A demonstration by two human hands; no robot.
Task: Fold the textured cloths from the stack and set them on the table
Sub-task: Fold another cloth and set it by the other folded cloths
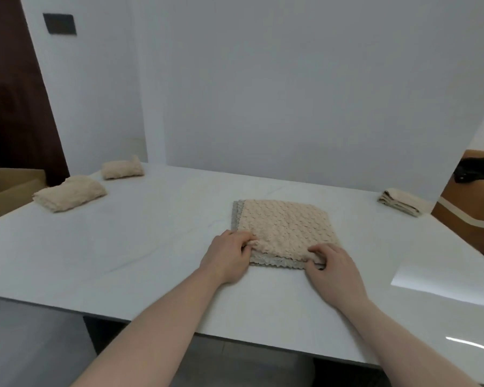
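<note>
A stack of flat textured cloths lies in the middle of the white table (123, 247). The top beige cloth (285, 227) lies on a grey cloth (236, 216) whose edges show at the left and front. My left hand (229, 252) pinches the beige cloth's near left corner. My right hand (333, 266) pinches its near right corner. Three folded beige cloths rest on the table: one at the left (70, 192), one at the far left (122, 169), one at the far right (401, 202).
A cardboard box (6, 188) stands off the table's left edge. A brown chair (472, 205) with a dark object on it stands at the right. A white wall runs behind the table. The near table edge crosses below my forearms.
</note>
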